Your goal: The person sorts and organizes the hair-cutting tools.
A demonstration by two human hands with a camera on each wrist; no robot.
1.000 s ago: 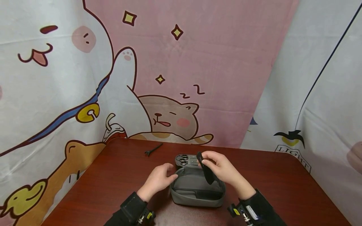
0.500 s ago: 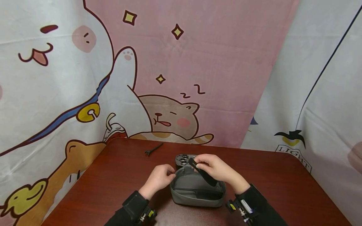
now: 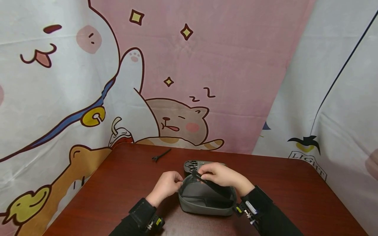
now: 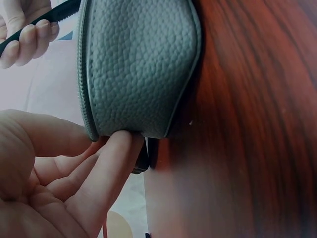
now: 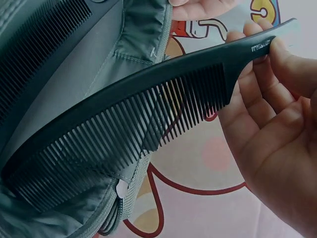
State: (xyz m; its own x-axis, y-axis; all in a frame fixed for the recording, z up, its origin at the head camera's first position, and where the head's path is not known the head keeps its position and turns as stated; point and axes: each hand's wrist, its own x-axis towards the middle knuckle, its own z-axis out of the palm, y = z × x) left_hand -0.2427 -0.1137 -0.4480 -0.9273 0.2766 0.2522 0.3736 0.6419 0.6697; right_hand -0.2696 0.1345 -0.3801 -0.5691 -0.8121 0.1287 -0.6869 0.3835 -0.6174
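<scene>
My right hand (image 3: 221,177) grips a black comb (image 5: 198,62) by its narrow handle. The comb slants down, its toothed end inside the open grey zippered pouch (image 3: 206,210). In the right wrist view a second dark comb (image 5: 44,49) lies along the inside of the pouch. My left hand (image 3: 166,186) pinches the pouch's far left corner between thumb and finger; the left wrist view shows the pebbled outer wall (image 4: 143,64) and zipper edge (image 4: 85,74) there.
Right behind the pouch stands a dark holder (image 3: 192,165) with several round metallic rings on top, partly hidden by my right hand. A thin black item with a forked end (image 3: 160,155) lies at the table's back. A printed cartoon cloth (image 3: 236,82) hangs behind the brown table (image 3: 280,186).
My right hand has moved left and slightly down, tilting the comb from steep to flatter and lowering it into the pouch. The left hand stays at the pouch's corner, shifted slightly.
</scene>
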